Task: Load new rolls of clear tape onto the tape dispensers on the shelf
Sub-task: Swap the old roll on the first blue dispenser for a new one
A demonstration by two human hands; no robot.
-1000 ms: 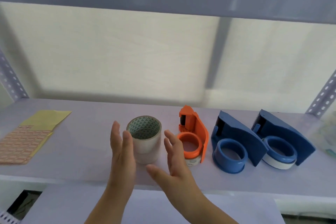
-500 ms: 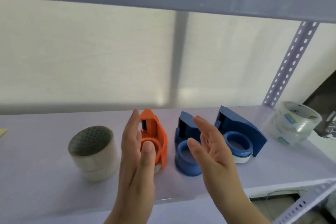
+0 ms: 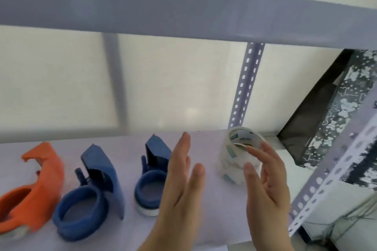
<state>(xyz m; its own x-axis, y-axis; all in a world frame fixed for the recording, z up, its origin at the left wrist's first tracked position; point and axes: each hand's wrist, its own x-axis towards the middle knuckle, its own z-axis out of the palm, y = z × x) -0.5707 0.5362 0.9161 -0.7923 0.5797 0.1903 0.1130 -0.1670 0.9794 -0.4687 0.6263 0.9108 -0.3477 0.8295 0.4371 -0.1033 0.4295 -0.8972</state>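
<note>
Three plastic tape dispensers stand on the pale shelf (image 3: 126, 228): one orange dispenser (image 3: 30, 191), two blue dispensers (image 3: 89, 197). The left hand (image 3: 179, 185) is raised flat with straight fingers, holding nothing. The right hand (image 3: 267, 185), relaxed and empty, reaches beside the stack of clear tape rolls (image 3: 238, 159).

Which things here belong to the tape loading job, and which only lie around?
For the job:
- stack of clear tape rolls
- orange dispenser
- blue dispenser in the middle
- blue dispenser nearest the hands
- left hand and right hand, both open, holding nothing

Just there:
- shelf
- black patterned thing at the right
</note>
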